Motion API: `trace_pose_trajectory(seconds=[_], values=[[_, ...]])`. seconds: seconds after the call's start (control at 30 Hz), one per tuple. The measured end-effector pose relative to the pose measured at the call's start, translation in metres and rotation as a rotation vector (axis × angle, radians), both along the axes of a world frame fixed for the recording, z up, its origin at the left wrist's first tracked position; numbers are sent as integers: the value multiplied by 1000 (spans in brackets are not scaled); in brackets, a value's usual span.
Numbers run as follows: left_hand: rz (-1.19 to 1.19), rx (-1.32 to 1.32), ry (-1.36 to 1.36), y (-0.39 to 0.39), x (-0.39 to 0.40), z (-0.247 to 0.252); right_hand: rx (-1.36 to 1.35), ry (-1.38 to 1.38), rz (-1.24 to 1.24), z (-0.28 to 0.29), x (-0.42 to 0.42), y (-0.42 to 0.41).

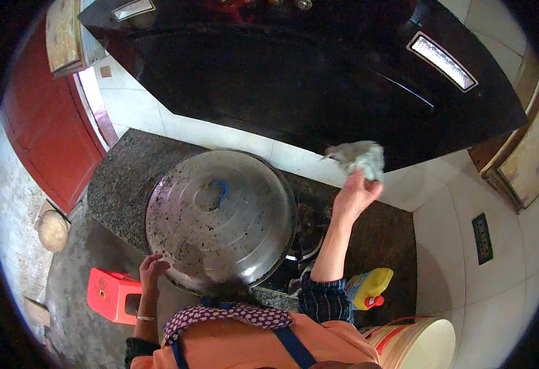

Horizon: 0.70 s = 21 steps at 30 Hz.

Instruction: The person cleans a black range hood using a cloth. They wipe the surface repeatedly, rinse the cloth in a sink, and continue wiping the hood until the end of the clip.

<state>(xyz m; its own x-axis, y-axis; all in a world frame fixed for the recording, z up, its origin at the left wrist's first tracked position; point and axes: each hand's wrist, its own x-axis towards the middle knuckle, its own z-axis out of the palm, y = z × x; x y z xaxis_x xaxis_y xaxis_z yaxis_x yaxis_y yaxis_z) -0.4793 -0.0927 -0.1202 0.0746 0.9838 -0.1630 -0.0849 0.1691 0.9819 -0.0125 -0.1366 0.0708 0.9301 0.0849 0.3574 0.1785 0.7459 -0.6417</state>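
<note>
My right hand [358,193] is shut on a crumpled pale green and grey cloth [364,157], slightly blurred. It holds the cloth up at the lower edge of a black glass range hood [269,87]. Low on the left, my left hand [153,270] is at the near-left rim of a large round metal lid [251,217]. Its fingers are bent, and whether they grip the rim I cannot tell. Dark specks cover the lid, which has a blue loop at its middle. Part of a gas stove [308,230] shows beside the lid, the rest hidden beneath it.
On the dark countertop [382,235], a yellow bottle [373,283] with a red cap is near my right sleeve. A red plastic stool [108,295] stands on the floor at left. A pale round wooden container [428,346] is at lower right. A socket panel [482,239] is on the tiled wall.
</note>
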Motion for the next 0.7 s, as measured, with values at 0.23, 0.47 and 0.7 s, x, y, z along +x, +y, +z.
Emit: trace_pose_trajectory(seconds=[0.23,0.47,0.7], values=[[33,-9,39,13,3,8,-348,-243,-851,45,39,62],[-4,16,-32,29,-10,-1,-352,-1460,-386,0,-27,191],[2,-19,-60,38,-42,-34,-586,-1851,-540,7,31,151]])
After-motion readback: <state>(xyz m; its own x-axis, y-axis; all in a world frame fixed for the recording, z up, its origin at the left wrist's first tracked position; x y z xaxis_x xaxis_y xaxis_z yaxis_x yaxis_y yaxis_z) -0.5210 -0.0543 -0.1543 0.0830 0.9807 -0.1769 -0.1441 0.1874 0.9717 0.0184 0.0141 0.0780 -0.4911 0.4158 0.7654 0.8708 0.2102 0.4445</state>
